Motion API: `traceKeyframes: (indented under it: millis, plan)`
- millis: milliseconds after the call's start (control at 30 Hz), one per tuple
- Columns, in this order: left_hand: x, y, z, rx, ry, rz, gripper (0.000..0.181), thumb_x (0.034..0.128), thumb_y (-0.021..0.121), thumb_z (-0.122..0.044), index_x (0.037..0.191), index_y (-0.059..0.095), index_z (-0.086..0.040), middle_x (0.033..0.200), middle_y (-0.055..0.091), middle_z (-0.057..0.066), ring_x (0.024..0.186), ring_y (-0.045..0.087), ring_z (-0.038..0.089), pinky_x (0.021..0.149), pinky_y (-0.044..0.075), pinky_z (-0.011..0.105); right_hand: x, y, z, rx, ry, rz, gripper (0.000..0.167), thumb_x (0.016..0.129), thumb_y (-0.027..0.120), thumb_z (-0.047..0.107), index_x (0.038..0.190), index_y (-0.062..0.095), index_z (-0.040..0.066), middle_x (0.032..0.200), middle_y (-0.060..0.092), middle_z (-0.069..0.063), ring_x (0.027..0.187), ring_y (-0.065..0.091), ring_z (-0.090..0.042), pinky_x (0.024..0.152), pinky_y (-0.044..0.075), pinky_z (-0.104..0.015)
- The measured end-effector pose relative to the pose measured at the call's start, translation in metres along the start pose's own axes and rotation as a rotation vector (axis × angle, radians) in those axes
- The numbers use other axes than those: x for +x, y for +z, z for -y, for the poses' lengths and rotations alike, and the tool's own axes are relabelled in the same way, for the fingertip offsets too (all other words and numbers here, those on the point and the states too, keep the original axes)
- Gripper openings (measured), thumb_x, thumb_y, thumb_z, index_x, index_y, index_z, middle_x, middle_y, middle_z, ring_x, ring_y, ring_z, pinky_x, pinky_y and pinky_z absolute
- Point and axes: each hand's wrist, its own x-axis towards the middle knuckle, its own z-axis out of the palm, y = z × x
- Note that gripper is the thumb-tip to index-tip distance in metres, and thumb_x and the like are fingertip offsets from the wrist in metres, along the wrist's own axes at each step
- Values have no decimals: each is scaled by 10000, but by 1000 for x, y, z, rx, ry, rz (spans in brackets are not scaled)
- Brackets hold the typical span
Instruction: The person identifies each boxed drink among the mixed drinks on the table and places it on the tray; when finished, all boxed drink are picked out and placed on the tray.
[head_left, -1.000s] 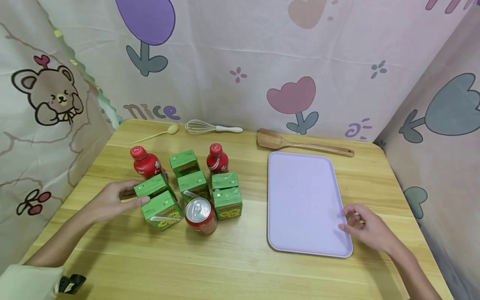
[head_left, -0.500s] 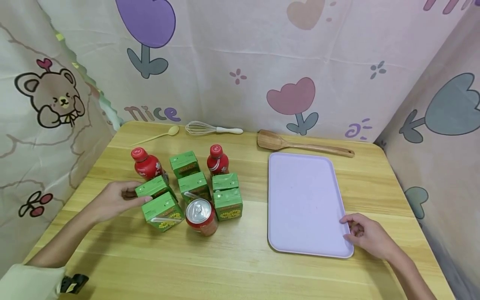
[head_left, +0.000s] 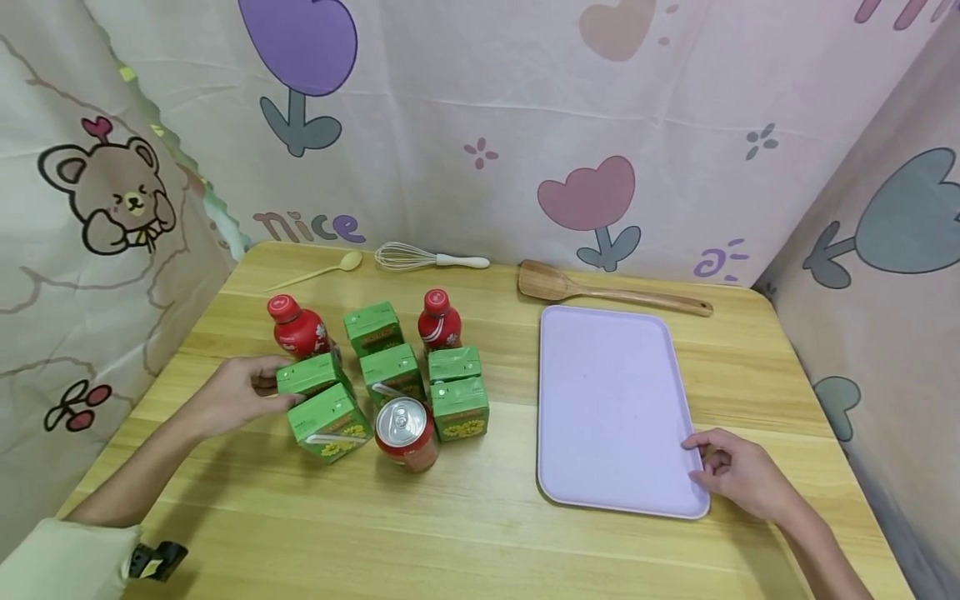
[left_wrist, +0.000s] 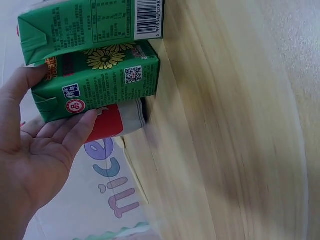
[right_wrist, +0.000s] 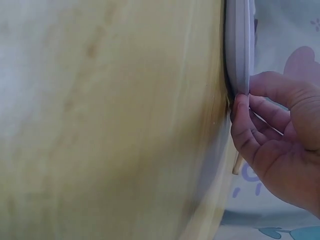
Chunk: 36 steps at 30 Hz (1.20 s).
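At the lower left, a pale sleeve [head_left: 67, 558] and a black strap [head_left: 157, 562] sit by the left wrist, above the wooden desk [head_left: 450, 533]. The right hand [head_left: 746, 475] pinches the right rim of the lilac tray [head_left: 611, 408] close to its near corner, thumb and fingers on either side. The tray lies right of centre; whether the pinched edge is raised, I cannot tell.

Left of the tray, a red can [head_left: 408, 446] with a silver top stands in front of the green cartons. The front-left carton [head_left: 330, 417] is just behind and left of it. Behind that, the left hand [head_left: 240, 396] pinches the upright rear-left carton [head_left: 307, 372], its thumb between the two boxes and its other fingers against the opposite face.

Two middle cartons [head_left: 392, 367] stand one behind the other, and two right cartons [head_left: 459, 408] do likewise.

Farther back are a left red bottle [head_left: 300, 331] and a right red bottle [head_left: 439, 323]. Along the far edge lie a wooden spatula [head_left: 615, 292], a whisk [head_left: 431, 258] and a yellow spoon [head_left: 322, 269], before a printed cloth [head_left: 450, 100].
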Motion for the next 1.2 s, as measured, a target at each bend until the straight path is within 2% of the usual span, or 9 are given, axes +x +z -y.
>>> traceKeyframes:
  millis: [233, 433, 567, 700, 967, 1200]
  plan:
    - [0, 2, -2, 41, -2, -69, 370, 791, 762, -202, 1083, 656, -1, 963, 716, 170, 751, 623, -46, 628, 530, 186, -1, -2, 2, -6, -12, -5, 346, 691, 766, -38, 1013, 653, 22, 722, 574, 3, 613, 482, 26, 501, 448, -200]
    - [-3, -2, -11, 79, 27, -104, 378, 793, 765, -232, 1095, 662, -28, 980, 715, 176, 794, 593, -88, 655, 529, 181, 1, -4, 3, 7, -33, -13, 352, 679, 761, -49, 1009, 656, 16, 732, 584, 0, 612, 492, 27, 498, 455, -203]
    - [-4, -6, -16, 108, 16, -136, 426, 791, 769, -261, 1135, 650, -39, 1006, 711, 186, 810, 560, -129, 657, 523, 179, 1, -4, 2, 7, -23, -8, 357, 679, 764, -47, 1013, 657, 19, 725, 584, -2, 610, 492, 24, 497, 454, -203]
    - [-5, -12, -23, 145, 12, -140, 456, 793, 766, -293, 1155, 640, -46, 1009, 712, 189, 810, 535, -154, 639, 507, 178, 1, -2, 1, 6, 0, 4, 360, 682, 766, -41, 1019, 657, 20, 718, 584, -10, 610, 493, 17, 498, 455, -205]
    - [-9, -24, -43, 186, 82, -160, 427, 819, 745, -271, 1181, 622, -81, 990, 718, 133, 844, 513, -178, 682, 445, 72, 0, -2, 2, 0, 36, 31, 348, 711, 762, -19, 1037, 651, 30, 723, 585, -22, 617, 489, 9, 506, 450, -204]
    - [-11, -31, -67, 176, 149, -204, 390, 805, 760, -211, 1151, 634, -85, 995, 718, 147, 860, 525, -189, 672, 432, 30, 0, -1, 2, -10, 30, 25, 347, 707, 763, -26, 1030, 652, 31, 737, 583, -27, 621, 490, 11, 508, 454, -203]
